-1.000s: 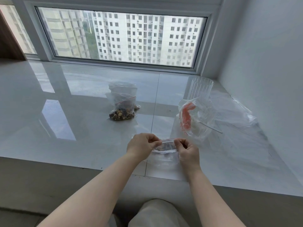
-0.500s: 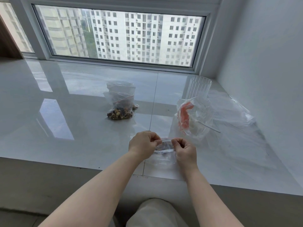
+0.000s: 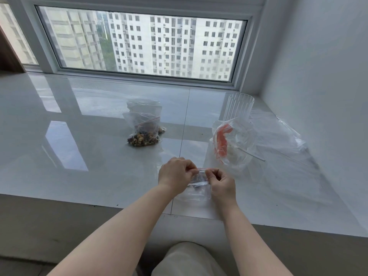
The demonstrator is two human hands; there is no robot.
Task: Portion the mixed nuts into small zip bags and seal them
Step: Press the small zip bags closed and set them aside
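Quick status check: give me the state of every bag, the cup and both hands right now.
Small bag: held at its top by both hands, some nuts inside, seal state unclear.
Left hand: pinches the bag's top.
Right hand: pinches the bag's top.
Nut bag: on the sill, zip looks closed, part full.
Big bag: crumpled, something orange inside.
Cup: upright, looks empty.

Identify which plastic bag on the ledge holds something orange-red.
The crumpled clear bag on the right, before the ribbed glass. The middle bag holds brown nuts; both hands pinch the small one.
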